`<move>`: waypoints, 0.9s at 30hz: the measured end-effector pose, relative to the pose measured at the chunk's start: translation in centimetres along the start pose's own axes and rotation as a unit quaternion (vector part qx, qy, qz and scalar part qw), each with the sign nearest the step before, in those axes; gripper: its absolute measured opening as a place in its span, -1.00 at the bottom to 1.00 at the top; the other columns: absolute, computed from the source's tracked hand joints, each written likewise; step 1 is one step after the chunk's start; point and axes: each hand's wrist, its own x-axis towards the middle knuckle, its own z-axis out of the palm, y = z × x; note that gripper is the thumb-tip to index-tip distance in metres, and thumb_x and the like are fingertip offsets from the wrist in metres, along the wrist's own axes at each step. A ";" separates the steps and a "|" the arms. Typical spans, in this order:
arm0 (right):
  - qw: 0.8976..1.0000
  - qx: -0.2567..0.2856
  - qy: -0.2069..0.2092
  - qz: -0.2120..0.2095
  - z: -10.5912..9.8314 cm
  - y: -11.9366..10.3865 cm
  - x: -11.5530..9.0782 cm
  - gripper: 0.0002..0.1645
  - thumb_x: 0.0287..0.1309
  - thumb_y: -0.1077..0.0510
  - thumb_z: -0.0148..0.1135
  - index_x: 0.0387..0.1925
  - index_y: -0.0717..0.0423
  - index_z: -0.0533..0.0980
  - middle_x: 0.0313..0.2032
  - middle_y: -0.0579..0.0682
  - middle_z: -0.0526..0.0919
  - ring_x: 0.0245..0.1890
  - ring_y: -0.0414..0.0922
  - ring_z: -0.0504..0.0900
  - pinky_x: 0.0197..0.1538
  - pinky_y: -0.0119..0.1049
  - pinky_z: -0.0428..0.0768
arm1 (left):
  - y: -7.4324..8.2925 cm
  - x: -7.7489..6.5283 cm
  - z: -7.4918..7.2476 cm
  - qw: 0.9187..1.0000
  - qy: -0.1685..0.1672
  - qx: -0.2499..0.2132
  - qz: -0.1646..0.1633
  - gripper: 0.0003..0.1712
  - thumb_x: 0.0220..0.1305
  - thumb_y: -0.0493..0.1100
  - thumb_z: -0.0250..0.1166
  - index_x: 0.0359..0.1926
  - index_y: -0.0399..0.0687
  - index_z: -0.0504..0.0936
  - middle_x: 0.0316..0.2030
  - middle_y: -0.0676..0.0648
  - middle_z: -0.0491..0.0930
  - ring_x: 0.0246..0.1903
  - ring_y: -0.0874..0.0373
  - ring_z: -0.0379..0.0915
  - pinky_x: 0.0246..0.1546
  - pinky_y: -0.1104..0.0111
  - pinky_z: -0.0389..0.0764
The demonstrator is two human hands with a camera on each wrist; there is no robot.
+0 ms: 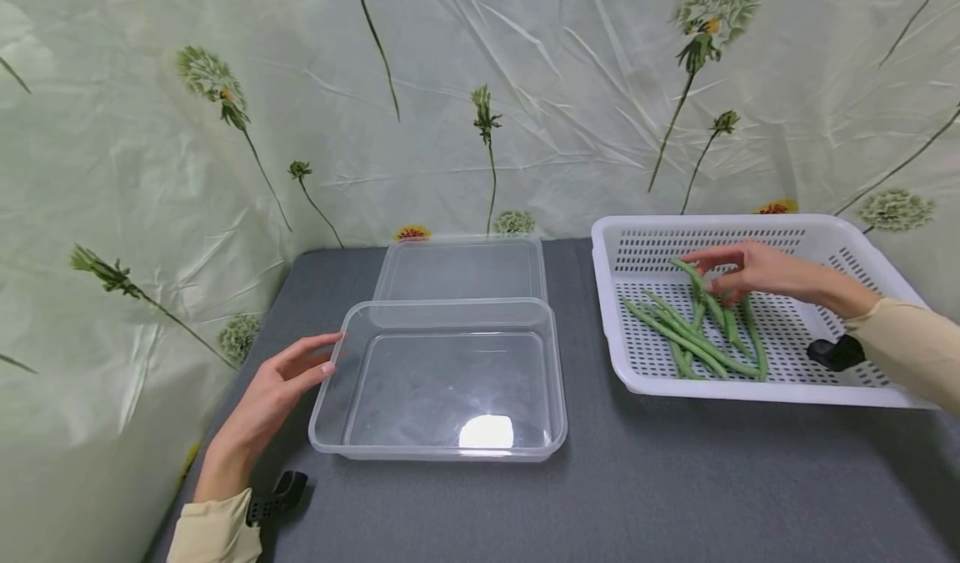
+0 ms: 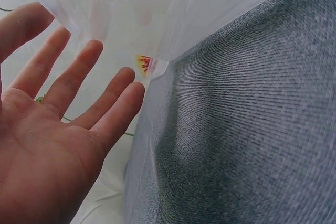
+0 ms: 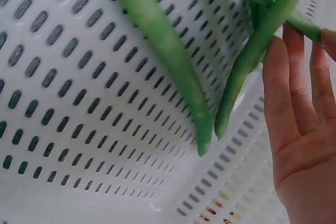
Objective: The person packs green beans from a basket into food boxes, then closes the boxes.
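A clear plastic container [image 1: 442,453] stands on the table, its inside showing only reflections. Beside its left wall is my left hand [image 1: 262,400], the fingers extended and the fingertips at the rim; the left wrist view shows the left palm [image 2: 52,156] with fingers spread next to the container wall [image 2: 121,14]. Over in the white perforated basket [image 1: 622,354] lies a loose pile of green beans [image 1: 697,338]. My right hand [image 1: 757,271] reaches in over them and pinches a green bean [image 3: 307,24] between thumb and fingers, the thumb partly cut off in the right wrist view.
A flat clear lid [image 1: 461,269] lies behind the container, near the back edge. The grey cloth-covered table [image 1: 525,513] runs in front of the container and basket. A wrinkled sheet with dandelion prints [image 1: 450,129] hangs behind and along the left.
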 end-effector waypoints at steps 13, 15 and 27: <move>0.999 0.017 0.032 -0.004 0.4 -1.6 -0.7 -0.27 0.38 0.25 0.14 0.47 0.24 0.11 0.15 0.34 0.39 -0.09 -0.17 0.59 -0.24 -0.04 0.71 | 0.0 -0.1 0.1 1.000 0.003 0.004 -0.007 -0.46 0.43 -0.12 0.22 0.37 -0.09 0.39 0.35 -0.06 0.32 0.26 0.24 0.32 0.09 0.54 0.41; 0.999 0.018 0.035 -0.006 0.5 -1.9 -1.0 -0.28 0.40 0.25 0.11 0.48 0.23 0.10 0.18 0.34 0.36 -0.07 -0.22 0.57 -0.24 -0.03 0.72 | 0.0 0.0 0.1 1.000 0.003 0.004 -0.007 -0.46 0.43 -0.11 0.22 0.37 -0.08 0.39 0.35 -0.06 0.33 0.26 0.23 0.32 0.09 0.53 0.42; 0.998 0.027 0.046 -0.025 1.1 -4.4 -1.2 -0.29 0.44 0.19 0.08 0.50 0.19 0.08 0.20 0.37 0.36 -0.08 -0.21 0.62 -0.25 -0.05 0.71 | -0.1 0.0 0.1 0.999 -0.013 -0.050 0.001 -0.47 0.46 -0.18 0.18 0.37 -0.18 0.35 0.34 -0.17 0.32 0.15 0.16 0.49 0.01 0.29 0.61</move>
